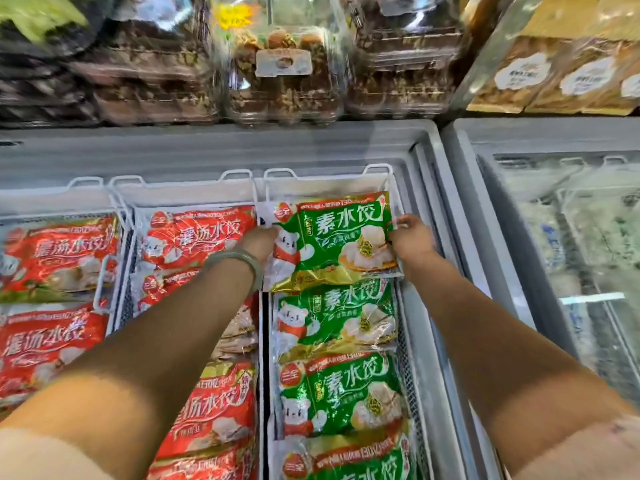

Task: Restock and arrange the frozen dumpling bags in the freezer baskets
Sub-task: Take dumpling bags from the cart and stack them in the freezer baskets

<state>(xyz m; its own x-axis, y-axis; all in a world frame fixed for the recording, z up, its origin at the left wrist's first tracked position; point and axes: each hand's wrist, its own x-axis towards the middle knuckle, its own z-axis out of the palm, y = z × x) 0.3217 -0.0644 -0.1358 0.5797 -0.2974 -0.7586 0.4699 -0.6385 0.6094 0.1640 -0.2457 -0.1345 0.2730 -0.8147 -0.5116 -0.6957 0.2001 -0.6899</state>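
Observation:
A green dumpling bag (332,237) lies at the far end of the right white wire basket (377,171). My left hand (259,242) grips its left edge and my right hand (410,237) grips its right edge. It overlaps a row of more green bags (336,317) that runs toward me in the same basket. Red dumpling bags (201,233) fill the middle basket, partly hidden under my left forearm. More red bags (59,254) lie in the left basket.
The grey freezer rim (207,150) runs along the back, under shelves of clear plastic boxes (284,74). A second chest freezer (571,237) with a frosted glass lid stands to the right. Boxed pastries (571,74) sit above it.

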